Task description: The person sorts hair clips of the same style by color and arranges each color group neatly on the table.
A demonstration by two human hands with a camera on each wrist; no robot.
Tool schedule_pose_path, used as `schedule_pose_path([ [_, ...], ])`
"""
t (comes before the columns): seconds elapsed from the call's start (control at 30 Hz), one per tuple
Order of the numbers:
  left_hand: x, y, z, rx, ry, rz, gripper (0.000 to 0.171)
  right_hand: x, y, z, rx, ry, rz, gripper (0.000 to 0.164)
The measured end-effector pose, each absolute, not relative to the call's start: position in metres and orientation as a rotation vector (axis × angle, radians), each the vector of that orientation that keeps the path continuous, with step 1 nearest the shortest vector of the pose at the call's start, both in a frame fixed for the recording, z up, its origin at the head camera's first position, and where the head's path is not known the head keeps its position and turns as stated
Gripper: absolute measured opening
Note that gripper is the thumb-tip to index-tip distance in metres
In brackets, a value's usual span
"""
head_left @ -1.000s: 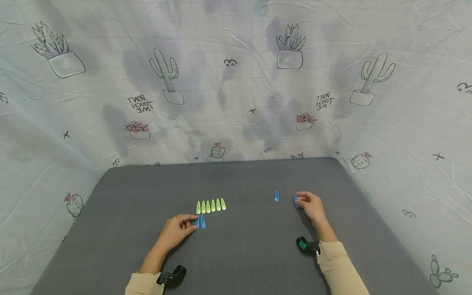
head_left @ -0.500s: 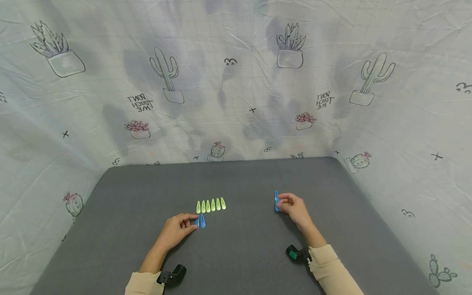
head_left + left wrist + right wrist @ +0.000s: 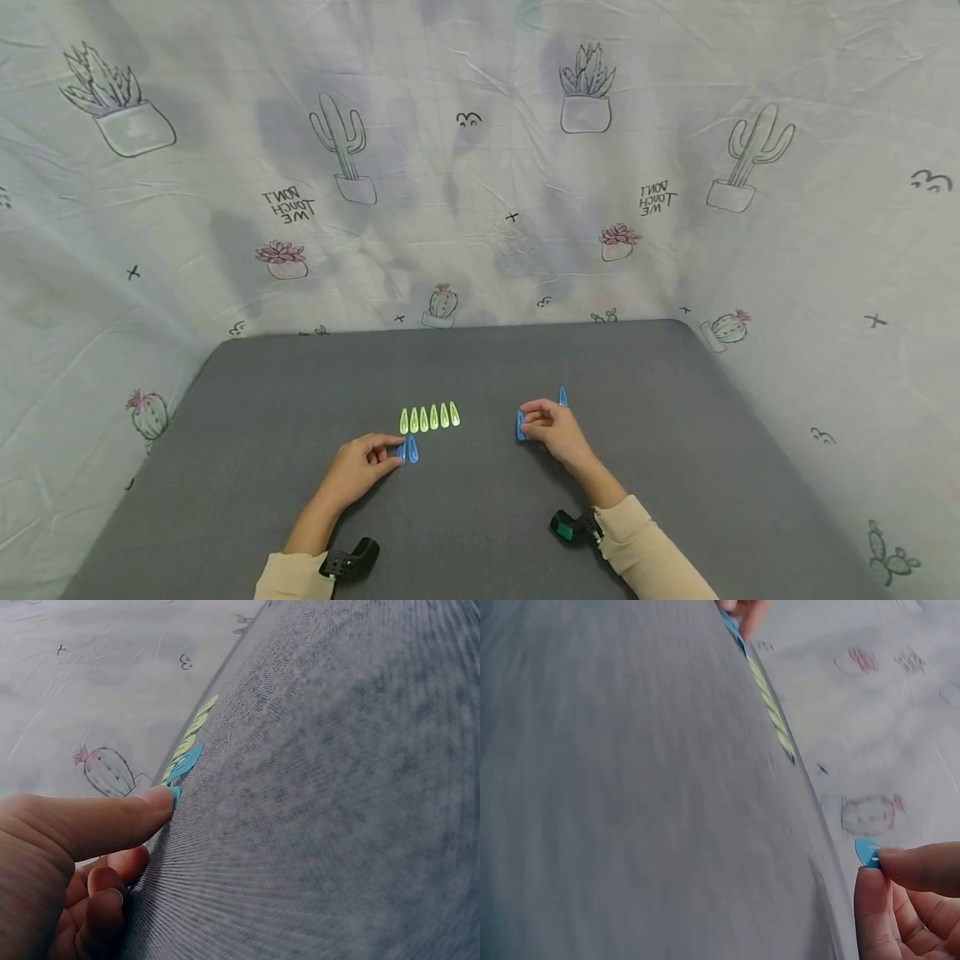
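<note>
My left hand (image 3: 356, 471) rests on the table, thumb and forefinger pinching the two ends of a blue snap hair clip (image 3: 401, 453). Right beside that one lies a second blue hair clip (image 3: 413, 450), also seen in the left wrist view. Just behind them is a row of several yellow-green hair clips (image 3: 423, 419), side by side. Between thumb and fingertips my right hand (image 3: 558, 433) holds another blue hair clip (image 3: 521, 426), whose rounded end (image 3: 867, 853) sticks out in the right wrist view. One more blue hair clip (image 3: 563, 396) lies behind the right hand, partly covered by it.
The grey table (image 3: 480, 517) runs back to a pale curtain (image 3: 480, 183) printed with cacti and plants. Black wrist devices (image 3: 351, 560) sit at both cuffs. The right forearm (image 3: 603, 483) reaches in from the lower right.
My right hand has carried its blue hair clip leftward across the table, past the lying blue clip, toward the yellow-green row. The left hand has stayed in place.
</note>
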State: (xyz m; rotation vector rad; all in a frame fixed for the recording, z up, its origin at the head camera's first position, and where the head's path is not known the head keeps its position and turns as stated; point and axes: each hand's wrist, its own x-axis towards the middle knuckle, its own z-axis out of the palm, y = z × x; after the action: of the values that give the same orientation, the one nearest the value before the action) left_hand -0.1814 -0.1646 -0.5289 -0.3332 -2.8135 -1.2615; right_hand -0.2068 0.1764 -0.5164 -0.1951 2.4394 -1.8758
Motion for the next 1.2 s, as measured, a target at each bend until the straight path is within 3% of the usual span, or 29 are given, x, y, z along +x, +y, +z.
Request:
schedule_pose_path([
  [0.5, -0.185, -0.166, -0.531, -0.309, -2.828, -1.241, 0.026, -0.209, 0.108, -0.513, -0.367, 2.297, -1.886, 0.027],
  [1.2, -0.193, -0.161, -0.530, -0.282, -2.800, -1.262, 0.024, -0.220, 0.039, -0.517, -0.493, 2.707, -1.432, 0.019],
])
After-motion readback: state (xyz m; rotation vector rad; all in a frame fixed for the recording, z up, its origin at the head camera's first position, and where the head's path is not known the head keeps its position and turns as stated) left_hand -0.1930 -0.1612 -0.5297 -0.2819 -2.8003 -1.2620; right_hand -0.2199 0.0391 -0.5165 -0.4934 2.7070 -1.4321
